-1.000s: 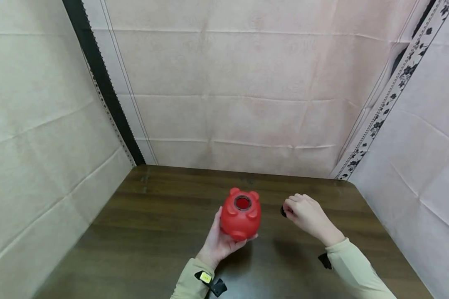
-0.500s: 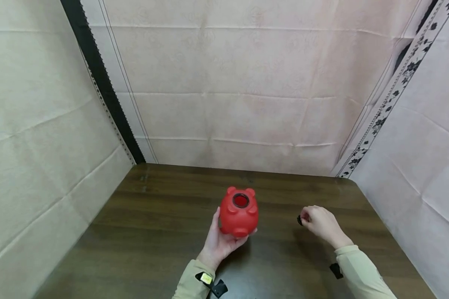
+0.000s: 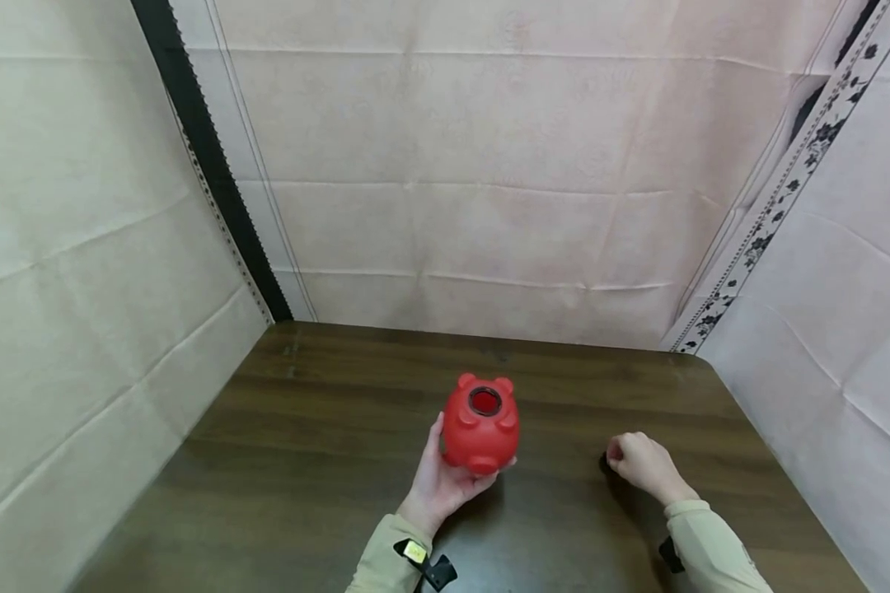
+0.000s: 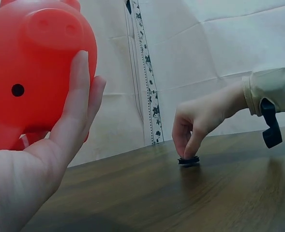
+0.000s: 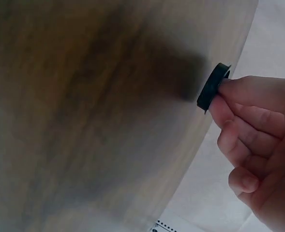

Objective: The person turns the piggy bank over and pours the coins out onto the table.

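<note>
My left hand (image 3: 442, 486) holds a red piggy bank (image 3: 480, 438) above the table, its fingers and thumb around the body. The bank's underside, with four stubby feet hidden from neither side, faces the head camera and shows a round dark-rimmed hole (image 3: 485, 401). In the left wrist view the pig's snout (image 4: 55, 29) shows close up. To the right, my right hand (image 3: 647, 467) pinches a round black stopper (image 5: 213, 88) by its grip between thumb and finger. The stopper is very low over the tabletop; whether it touches I cannot tell.
A dark brown wooden table (image 3: 326, 412) lies below both hands. Pale cloth walls (image 3: 452, 206) enclose its back and sides. A black strap (image 3: 430, 564) with a yellow patch is on the left wrist; another black strap (image 4: 270, 123) hangs from the right cuff.
My right hand has moved right, nearer to me and down toward the table with the stopper. The left hand keeps the piggy bank in nearly the same place.
</note>
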A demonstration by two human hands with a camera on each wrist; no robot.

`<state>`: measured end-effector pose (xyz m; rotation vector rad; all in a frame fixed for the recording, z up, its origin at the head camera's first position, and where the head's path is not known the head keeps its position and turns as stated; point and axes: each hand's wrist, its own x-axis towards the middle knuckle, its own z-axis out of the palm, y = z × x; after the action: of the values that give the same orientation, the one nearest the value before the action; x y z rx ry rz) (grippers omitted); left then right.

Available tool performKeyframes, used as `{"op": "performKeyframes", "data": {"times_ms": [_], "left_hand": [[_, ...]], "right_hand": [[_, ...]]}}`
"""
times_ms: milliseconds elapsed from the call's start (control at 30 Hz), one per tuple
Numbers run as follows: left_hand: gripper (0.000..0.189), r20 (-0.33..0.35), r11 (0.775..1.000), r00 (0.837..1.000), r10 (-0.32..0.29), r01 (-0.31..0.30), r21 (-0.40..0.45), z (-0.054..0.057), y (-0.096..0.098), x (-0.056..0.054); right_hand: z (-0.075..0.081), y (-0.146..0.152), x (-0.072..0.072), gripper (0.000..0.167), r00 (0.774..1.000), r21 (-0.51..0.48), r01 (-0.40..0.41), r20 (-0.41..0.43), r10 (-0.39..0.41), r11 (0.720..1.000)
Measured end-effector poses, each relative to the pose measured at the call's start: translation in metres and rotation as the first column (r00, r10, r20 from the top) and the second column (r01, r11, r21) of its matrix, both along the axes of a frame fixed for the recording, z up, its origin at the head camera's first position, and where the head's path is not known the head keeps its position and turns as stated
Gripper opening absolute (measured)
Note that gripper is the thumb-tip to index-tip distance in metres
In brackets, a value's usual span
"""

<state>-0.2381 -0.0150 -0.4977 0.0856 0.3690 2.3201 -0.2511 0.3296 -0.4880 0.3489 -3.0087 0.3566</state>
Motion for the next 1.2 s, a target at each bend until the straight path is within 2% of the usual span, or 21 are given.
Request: {"op": "performKeyframes", "data": {"times_ms": [133, 300, 433, 533, 633, 700, 767, 867, 967, 1033, 1100, 1200], "left_hand": [[0.071, 0.003, 1.0, 1.0, -0.015, 0.015, -0.005, -0.001, 0.001, -0.001], [0.071, -0.035, 1.0, 0.999, -0.019, 0.019, 0.004, 0.001, 0.0, -0.003], [0.067, -0.021, 1.0, 1.0, -0.02, 0.021, 0.021, 0.001, -0.002, -0.002], [0.063, -0.017, 1.0, 1.0, -0.02, 0.02, 0.023, -0.001, -0.001, 0.0], [0.062, -0.023, 1.0, 0.999, -0.022, 0.023, 0.021, -0.002, 0.001, -0.001], [0.064, -0.02, 1.0, 1.0, -0.024, 0.024, 0.016, -0.003, 0.001, -0.002], [0.067, -0.016, 1.0, 1.0, -0.018, 0.018, -0.004, -0.004, 0.002, -0.003], [0.069, -0.027, 0.998, 1.0, 0.005, -0.007, -0.061, -0.004, 0.001, -0.004], [0.064, -0.072, 0.987, 0.996, 0.05, -0.06, -0.152, -0.003, 0.0, -0.007], [0.06, -0.099, 0.975, 0.992, 0.078, -0.097, -0.202, -0.003, 0.0, -0.009], [0.06, -0.121, 0.967, 0.988, 0.101, -0.126, -0.223, -0.003, 0.0, -0.01], [0.066, -0.12, 0.961, 0.984, 0.128, -0.153, -0.232, -0.004, 0.0, -0.013]], "right_hand": [[-0.003, 0.0, 0.002, 0.012, 1.0, -0.001, 0.019, 0.014, -0.019, 1.0], [-0.002, -0.005, -0.002, 0.013, 1.0, -0.004, 0.025, -0.014, -0.025, 1.0], [0.001, -0.013, -0.002, 0.014, 1.0, -0.021, 0.015, -0.022, -0.016, 1.0], [0.013, -0.023, -0.001, 0.011, 0.999, -0.074, 0.005, -0.049, -0.009, 0.997], [0.04, -0.044, 0.004, 0.007, 0.992, -0.137, -0.025, -0.128, 0.008, 0.99], [0.062, -0.065, 0.009, 0.005, 0.978, -0.164, -0.074, -0.207, 0.04, 0.984], [0.084, -0.089, 0.015, 0.005, 0.951, -0.17, -0.143, -0.296, 0.088, 0.975], [0.11, -0.125, 0.023, 0.015, 0.885, -0.149, -0.273, -0.427, 0.187, 0.951], [0.125, -0.161, 0.029, 0.037, 0.809, -0.042, -0.385, -0.496, 0.315, 0.922], [0.129, -0.182, 0.031, 0.056, 0.782, 0.064, -0.426, -0.476, 0.403, 0.902], [0.127, -0.199, 0.031, 0.074, 0.779, 0.18, -0.435, -0.416, 0.469, 0.882], [0.119, -0.213, 0.029, 0.09, 0.811, 0.292, -0.407, -0.32, 0.489, 0.865]]}}
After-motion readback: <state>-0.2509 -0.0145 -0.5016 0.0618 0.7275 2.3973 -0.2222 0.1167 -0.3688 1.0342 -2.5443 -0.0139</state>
